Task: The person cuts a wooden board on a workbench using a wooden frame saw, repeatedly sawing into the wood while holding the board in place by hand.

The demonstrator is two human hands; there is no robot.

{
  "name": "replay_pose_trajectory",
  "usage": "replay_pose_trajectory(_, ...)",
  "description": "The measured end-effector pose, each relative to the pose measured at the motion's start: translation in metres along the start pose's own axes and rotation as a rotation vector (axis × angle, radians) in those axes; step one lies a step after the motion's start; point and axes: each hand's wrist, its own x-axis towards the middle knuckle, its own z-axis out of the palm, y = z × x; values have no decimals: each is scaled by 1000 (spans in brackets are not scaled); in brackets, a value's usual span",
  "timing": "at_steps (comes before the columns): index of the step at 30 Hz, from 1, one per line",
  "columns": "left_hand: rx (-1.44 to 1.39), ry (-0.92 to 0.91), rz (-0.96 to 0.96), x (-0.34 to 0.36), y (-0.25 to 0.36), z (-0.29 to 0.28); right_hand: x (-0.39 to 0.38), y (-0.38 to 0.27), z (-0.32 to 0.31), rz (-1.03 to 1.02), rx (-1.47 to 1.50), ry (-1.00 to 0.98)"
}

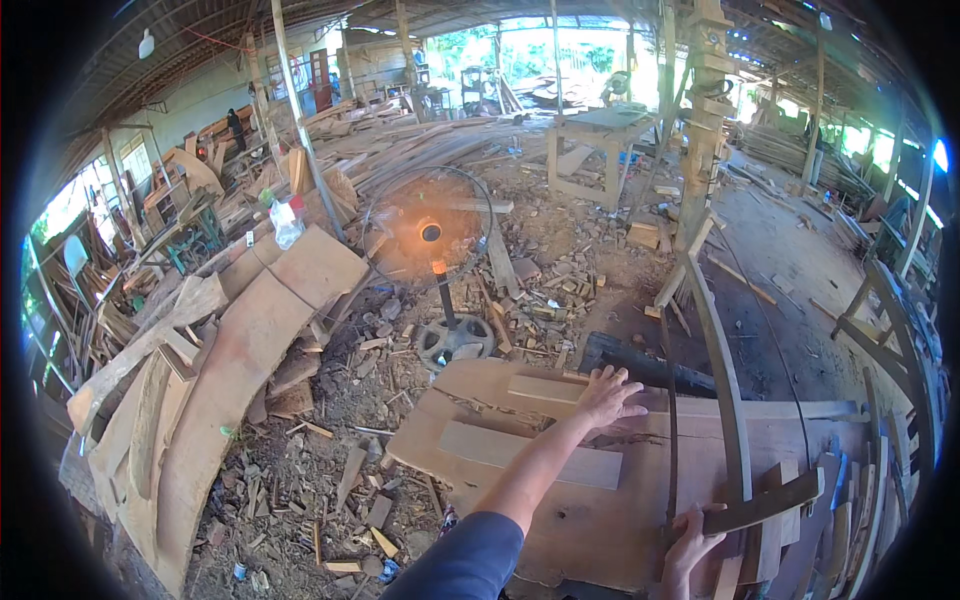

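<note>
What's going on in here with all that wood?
A person has both hands at a wide wooden board. The left hand, fingers spread, is at its far edge. The right hand is at one end of a dark wooden bar; how firmly it grips, I can't tell. A flat plank lies on the board, and wood scraps litter the ground.

It's matt, cracked wood across the broad slab (625,530), dull cloth on the sleeve (468,555), crinkled plastic on the bag (287,226)!
</note>
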Motion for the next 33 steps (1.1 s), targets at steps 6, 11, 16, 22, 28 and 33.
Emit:
replay_pose_trajectory(6, 0, -90, -44, 3, 7, -14, -3, -4, -5, -7, -27, -22)
replay_pose_trajectory(11, 33, -69, -177, 4, 16, -6, -6, -2, 0, 8, 4, -15)
replay_pose_trajectory(16, 57, -52, -224, 6, 21, -2, -5, 16, -4, -47, 11, -48)
replay_pose_trajectory(22, 58, -29, -236, 4, 20, -2, -3, 21, -8, -38, 5, -29)
replay_pose_trajectory(28, 80, -37, -220, 5, 27, 3, -7, 5, -5, -21, 39, 4)
replay_pose_trajectory(33, 32, -81, -343, -12, 39, 14, -11, -8, -1, 21, 84, -27)
